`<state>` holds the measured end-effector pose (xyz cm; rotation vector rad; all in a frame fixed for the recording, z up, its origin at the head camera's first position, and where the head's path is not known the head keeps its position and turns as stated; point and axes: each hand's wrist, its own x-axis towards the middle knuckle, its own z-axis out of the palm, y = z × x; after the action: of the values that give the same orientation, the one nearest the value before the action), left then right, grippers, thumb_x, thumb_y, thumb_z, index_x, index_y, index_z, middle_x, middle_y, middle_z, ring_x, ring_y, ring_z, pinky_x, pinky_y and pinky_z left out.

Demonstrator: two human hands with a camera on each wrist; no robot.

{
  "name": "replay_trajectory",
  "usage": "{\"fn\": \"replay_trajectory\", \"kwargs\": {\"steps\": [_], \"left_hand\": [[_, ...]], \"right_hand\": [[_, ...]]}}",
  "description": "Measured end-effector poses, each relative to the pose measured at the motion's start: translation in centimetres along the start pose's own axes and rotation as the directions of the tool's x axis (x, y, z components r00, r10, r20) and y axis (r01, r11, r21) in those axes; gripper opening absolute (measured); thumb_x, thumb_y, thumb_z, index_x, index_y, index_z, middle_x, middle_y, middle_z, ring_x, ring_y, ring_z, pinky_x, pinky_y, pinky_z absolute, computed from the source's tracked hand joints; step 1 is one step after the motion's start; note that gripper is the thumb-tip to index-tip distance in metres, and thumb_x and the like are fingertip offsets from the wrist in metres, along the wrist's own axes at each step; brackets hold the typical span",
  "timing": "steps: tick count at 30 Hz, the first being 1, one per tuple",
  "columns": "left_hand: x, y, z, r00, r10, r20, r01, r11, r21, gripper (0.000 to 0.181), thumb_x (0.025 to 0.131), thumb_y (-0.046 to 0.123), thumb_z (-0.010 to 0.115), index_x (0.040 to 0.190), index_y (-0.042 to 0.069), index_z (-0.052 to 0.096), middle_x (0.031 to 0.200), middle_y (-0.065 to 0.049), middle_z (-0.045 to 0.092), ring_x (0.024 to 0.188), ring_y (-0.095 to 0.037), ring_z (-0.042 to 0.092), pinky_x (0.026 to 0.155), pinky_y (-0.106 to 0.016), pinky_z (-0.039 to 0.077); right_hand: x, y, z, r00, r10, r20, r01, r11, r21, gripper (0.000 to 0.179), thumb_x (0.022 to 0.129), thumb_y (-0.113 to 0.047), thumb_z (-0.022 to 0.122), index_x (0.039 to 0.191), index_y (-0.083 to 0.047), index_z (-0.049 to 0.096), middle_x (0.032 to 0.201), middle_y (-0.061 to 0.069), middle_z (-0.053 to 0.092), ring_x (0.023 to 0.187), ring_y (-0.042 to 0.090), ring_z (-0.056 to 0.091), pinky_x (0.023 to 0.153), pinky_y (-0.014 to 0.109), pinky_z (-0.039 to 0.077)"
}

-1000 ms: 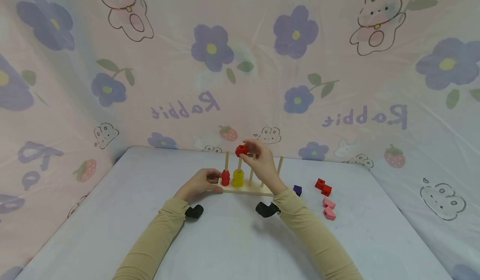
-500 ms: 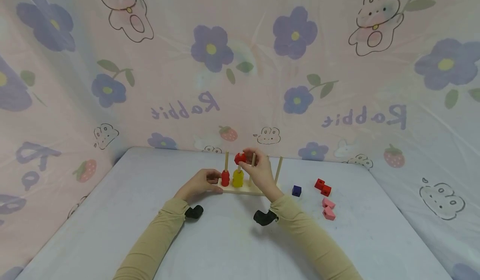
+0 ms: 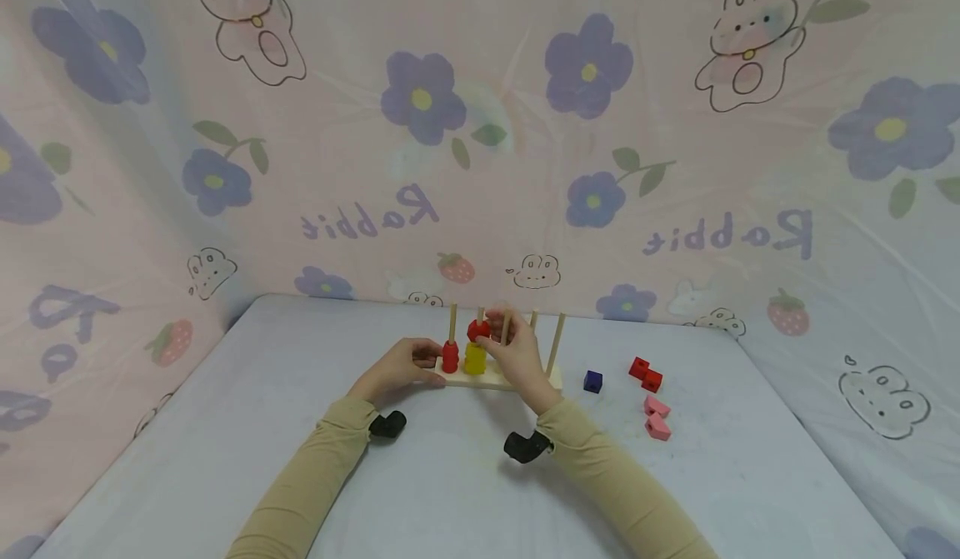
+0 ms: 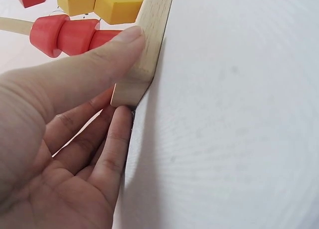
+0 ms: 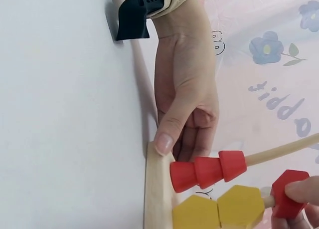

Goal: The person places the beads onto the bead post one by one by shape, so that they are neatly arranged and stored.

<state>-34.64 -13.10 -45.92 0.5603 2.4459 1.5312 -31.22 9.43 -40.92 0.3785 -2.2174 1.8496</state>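
A wooden peg stacker (image 3: pixel 476 381) stands on the table. My left hand (image 3: pixel 408 365) grips its left end, the thumb (image 4: pixel 130 35) on the front face and the fingers behind and under the corner. Tapered red beads (image 5: pixel 207 171) are stacked on the leftmost peg. On the second peg sit two yellow hexagonal beads (image 5: pixel 240 205). My right hand (image 3: pixel 519 357) pinches a red hexagonal bead (image 3: pixel 477 331) between thumb and fingers; the peg passes through it, just above the yellow beads. In the right wrist view a short stretch of peg shows between them.
Three more pegs (image 3: pixel 556 344) rise to the right, partly behind my right hand. A dark blue block (image 3: pixel 593 381), two red blocks (image 3: pixel 651 381) and two pink blocks (image 3: pixel 657 426) lie on the table to the right. A patterned curtain (image 3: pixel 517 167) hangs behind.
My right hand has moved down, carrying the red hexagonal bead from the top of the second peg down to near the yellow beads. The left hand has stayed at the stacker's end.
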Motion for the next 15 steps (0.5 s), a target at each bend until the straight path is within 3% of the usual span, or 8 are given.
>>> {"fn": "replay_trajectory", "kwargs": {"steps": [5, 15], "left_hand": [[0.02, -0.04, 0.06, 1.000, 0.000, -0.002, 0.000, 1.000, 0.006, 0.047, 0.072, 0.012, 0.085, 0.114, 0.005, 0.064, 0.115, -0.007, 0.063, 0.108, -0.024, 0.059, 0.099, -0.038, 0.045], [-0.11, 0.11, 0.04, 1.000, -0.024, -0.010, 0.025, 1.000, 0.016, 0.050, 0.071, 0.014, 0.086, 0.115, 0.007, 0.064, 0.115, -0.004, 0.063, 0.107, -0.021, 0.059, 0.098, -0.037, 0.046]], "right_hand": [[-0.09, 0.60, 0.16, 0.999, 0.031, -0.008, -0.031, 1.000, -0.002, 0.039, 0.081, 0.003, 0.073, 0.117, 0.000, 0.058, 0.108, 0.013, 0.063, 0.099, 0.026, 0.059, 0.089, 0.036, 0.052], [-0.33, 0.71, 0.07, 0.999, 0.046, 0.007, -0.046, 0.999, -0.003, 0.039, 0.083, 0.003, 0.070, 0.119, 0.001, 0.057, 0.113, 0.013, 0.061, 0.102, 0.027, 0.059, 0.094, 0.037, 0.049]]}}
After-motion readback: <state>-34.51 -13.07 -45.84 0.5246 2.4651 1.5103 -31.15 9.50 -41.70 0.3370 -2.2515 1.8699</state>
